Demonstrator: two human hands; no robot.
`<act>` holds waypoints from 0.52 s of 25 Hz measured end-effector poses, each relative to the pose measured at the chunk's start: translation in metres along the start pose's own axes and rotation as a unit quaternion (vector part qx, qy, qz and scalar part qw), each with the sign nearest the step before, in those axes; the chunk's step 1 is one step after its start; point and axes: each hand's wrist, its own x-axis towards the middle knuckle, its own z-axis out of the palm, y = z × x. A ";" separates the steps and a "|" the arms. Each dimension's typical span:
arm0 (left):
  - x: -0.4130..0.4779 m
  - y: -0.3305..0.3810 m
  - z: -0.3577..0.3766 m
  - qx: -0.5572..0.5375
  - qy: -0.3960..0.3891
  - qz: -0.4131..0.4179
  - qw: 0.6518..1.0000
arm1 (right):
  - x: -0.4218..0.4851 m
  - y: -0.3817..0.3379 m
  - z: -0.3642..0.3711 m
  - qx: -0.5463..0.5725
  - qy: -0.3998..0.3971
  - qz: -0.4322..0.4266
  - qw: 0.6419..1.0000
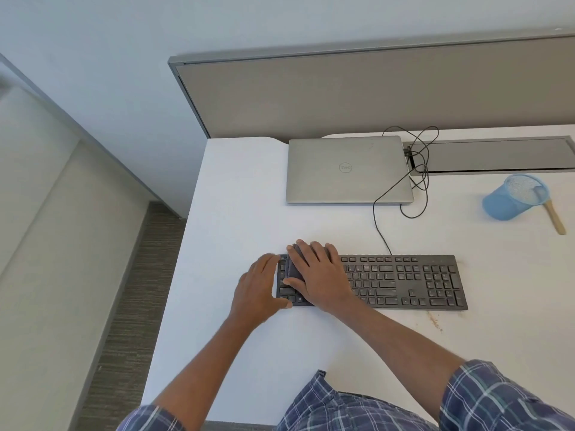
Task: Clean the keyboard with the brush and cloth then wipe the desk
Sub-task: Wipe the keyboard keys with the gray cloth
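A black keyboard (404,281) lies across the white desk (233,197). My right hand (317,275) lies flat with straight fingers on a folded dark grey cloth (295,269), pressing it onto the keyboard's left end. My left hand (258,289) rests against the keyboard's left edge, fingers extended and thumb at the front corner. A wooden brush handle (555,217) lies beside a blue mesh cup (510,202) at the right; its bristles are hidden behind the cup.
A shut silver laptop (347,169) sits behind the keyboard. A black cable (417,169) loops from the keyboard toward a grey cable tray (497,155). Brown crumbs (435,321) lie on the desk in front of the keyboard's right end. A grey partition stands at the desk's back.
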 end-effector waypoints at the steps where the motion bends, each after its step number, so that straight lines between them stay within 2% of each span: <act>1: 0.007 0.000 -0.001 0.011 -0.010 0.016 1.000 | 0.000 0.000 0.000 0.000 0.004 0.001 1.000; 6: 0.030 0.006 -0.003 0.044 -0.045 0.058 0.996 | 0.003 0.001 0.004 -0.017 0.044 -0.005 0.999; 10: 0.030 0.008 -0.002 0.085 -0.042 0.070 0.993 | -0.001 0.001 0.015 -0.017 0.104 -0.021 0.994; 13: 0.027 0.015 -0.005 0.128 -0.049 0.061 0.989 | -0.012 0.017 0.017 -0.004 0.108 -0.042 0.993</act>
